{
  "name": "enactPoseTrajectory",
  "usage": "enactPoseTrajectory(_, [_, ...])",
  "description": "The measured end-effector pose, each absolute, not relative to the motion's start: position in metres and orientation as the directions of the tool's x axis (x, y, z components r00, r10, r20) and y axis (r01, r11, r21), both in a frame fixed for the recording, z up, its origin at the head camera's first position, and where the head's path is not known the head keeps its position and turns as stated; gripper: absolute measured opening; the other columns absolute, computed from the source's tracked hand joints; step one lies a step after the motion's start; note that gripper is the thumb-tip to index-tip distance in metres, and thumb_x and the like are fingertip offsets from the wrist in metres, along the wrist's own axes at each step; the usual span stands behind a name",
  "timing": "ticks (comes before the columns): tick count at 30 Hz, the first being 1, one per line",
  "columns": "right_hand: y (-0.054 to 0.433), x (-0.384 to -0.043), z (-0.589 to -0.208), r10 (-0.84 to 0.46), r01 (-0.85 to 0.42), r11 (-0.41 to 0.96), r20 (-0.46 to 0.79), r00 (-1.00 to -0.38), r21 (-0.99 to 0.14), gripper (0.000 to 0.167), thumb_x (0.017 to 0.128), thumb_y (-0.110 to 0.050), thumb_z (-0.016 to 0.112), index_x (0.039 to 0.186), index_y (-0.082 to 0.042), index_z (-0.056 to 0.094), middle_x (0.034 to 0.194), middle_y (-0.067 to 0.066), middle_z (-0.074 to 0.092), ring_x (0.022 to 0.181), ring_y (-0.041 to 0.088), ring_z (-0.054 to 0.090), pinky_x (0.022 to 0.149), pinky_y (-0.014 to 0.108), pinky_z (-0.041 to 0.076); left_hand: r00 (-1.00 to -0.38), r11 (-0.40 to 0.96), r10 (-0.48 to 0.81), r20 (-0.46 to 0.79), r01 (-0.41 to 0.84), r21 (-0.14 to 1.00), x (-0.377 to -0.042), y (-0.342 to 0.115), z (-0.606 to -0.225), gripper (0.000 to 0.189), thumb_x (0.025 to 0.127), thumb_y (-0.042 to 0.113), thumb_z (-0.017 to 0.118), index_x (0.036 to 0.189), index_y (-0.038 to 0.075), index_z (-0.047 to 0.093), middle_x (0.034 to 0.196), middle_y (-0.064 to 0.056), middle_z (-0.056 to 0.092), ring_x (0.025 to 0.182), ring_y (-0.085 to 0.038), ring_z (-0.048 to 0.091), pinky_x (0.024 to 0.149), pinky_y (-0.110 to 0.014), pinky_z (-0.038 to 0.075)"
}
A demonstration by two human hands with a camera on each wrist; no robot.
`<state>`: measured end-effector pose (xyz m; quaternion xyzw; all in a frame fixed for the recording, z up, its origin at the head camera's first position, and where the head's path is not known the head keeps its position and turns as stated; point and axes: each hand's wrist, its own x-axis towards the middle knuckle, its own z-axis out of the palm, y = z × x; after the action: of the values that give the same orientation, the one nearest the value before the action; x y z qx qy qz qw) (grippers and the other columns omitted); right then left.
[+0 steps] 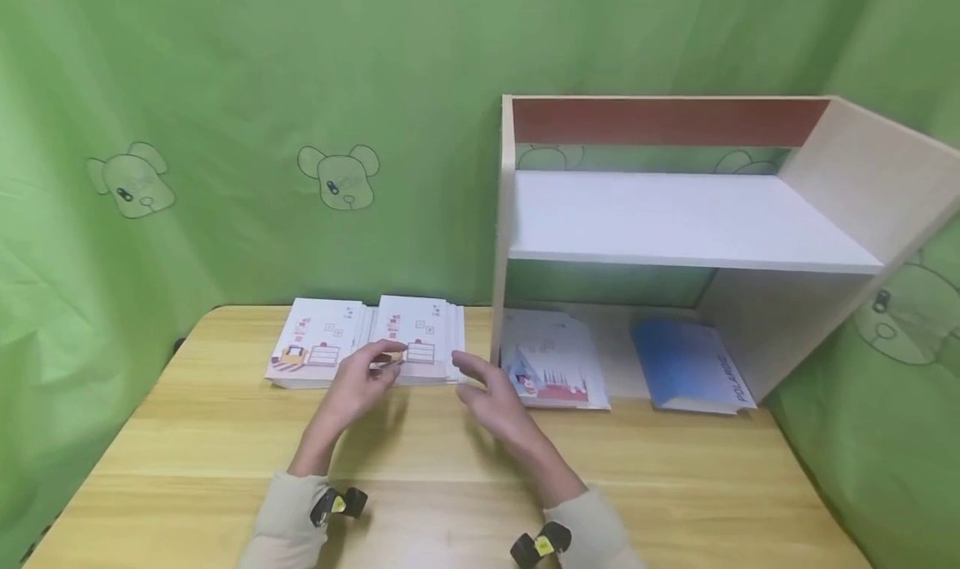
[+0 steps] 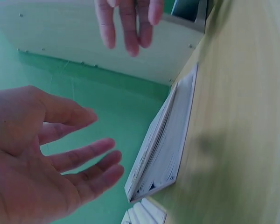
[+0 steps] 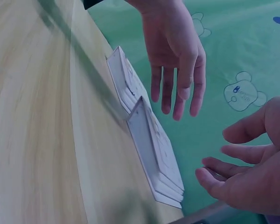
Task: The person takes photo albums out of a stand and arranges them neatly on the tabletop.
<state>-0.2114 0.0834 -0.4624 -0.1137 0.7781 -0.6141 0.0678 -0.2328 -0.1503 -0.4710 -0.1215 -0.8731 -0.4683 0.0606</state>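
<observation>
My left hand (image 1: 362, 383) hovers in front of two side-by-side stacks of white books. Its fingers are relaxed, with nothing in them. The left book stack (image 1: 318, 336) shows an orange and red drawing on its cover. Beside it, the other book stack (image 1: 412, 323) has a similar cover, partly hidden by my left fingertips in the head view. My right hand (image 1: 495, 402) is held palm inward between that stack and the shelf, holding nothing. In the right wrist view, page edges of the near stack (image 3: 147, 144) face the camera, below both hands.
A two-tier wooden shelf (image 1: 690, 219) stands on the right of the wooden table (image 1: 420, 486). In its lower tier lie a stack of white illustrated books (image 1: 555, 348) and a blue book (image 1: 686, 361). A green curtain (image 1: 247, 94) hangs behind.
</observation>
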Motion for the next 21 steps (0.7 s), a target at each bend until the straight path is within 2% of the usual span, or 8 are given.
enactPoseTrajectory(7, [0.096, -0.204, -0.454, -0.213, -0.125, 0.214, 0.079, -0.974, -0.969, 0.050, 0.095, 0.005, 0.056, 0.144, -0.003, 0.055, 0.145, 0.014, 0.057, 0.138, 0.034, 0.049, 0.116, 0.053, 0.040, -0.960, 0.375, 0.171, 0.221, 0.271, 0.886, -0.225, -0.140, -0.468, 0.033, 0.094, -0.007, 0.064, 0.127, -0.005, 0.063, 0.129, -0.026, 0.064, 0.118, -0.046, 0.062, 0.101, -0.049, 0.055])
enactPoseTrajectory(15, [0.111, -0.204, -0.450, -0.177, -0.171, 0.223, 0.133, -0.975, -0.960, 0.046, 0.094, 0.007, 0.060, 0.138, -0.005, 0.060, 0.138, 0.013, 0.062, 0.132, 0.032, 0.054, 0.113, 0.051, 0.044, -0.964, 0.286, 0.111, 0.243, 0.265, 0.921, -0.215, -0.125, -0.465, 0.038, 0.094, -0.009, 0.062, 0.131, -0.002, 0.061, 0.136, -0.022, 0.061, 0.118, -0.044, 0.063, 0.100, -0.046, 0.056])
enactPoseTrajectory(21, [0.125, -0.197, -0.453, -0.151, -0.141, 0.227, 0.108, -0.983, -0.964, 0.045, 0.095, 0.007, 0.060, 0.137, -0.008, 0.061, 0.138, 0.011, 0.062, 0.132, 0.029, 0.054, 0.113, 0.047, 0.044, -0.970, 0.203, 0.061, 0.235, 0.243, 0.949, -0.206, -0.111, -0.473, 0.038, 0.094, -0.010, 0.061, 0.131, -0.001, 0.060, 0.129, -0.022, 0.064, 0.119, -0.048, 0.060, 0.101, -0.047, 0.055])
